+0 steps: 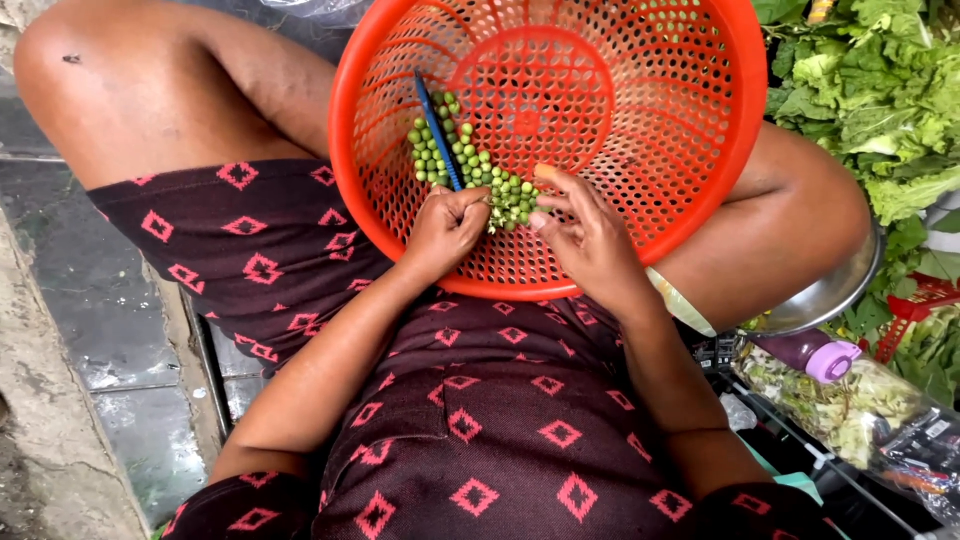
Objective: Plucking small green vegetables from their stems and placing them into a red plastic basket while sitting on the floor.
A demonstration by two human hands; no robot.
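Observation:
An orange perforated plastic basket (660, 130) rests on my lap, tilted toward me. A heap of small round green berries (470, 165) lies against its near wall. My left hand (445, 232) is closed around a knife whose dark blue blade (437, 130) points up across the berries. My right hand (585, 235) sits beside it at the basket's near rim, fingertips pinching a small green berry cluster (512, 205) between the two hands.
Leafy green vegetables (880, 90) are piled at the right. A metal bowl (830, 290) sits under my right knee. A purple-capped bottle (815, 355) and a clear bag of chopped greens (850, 405) lie lower right. Wet tiled floor (90, 290) at the left.

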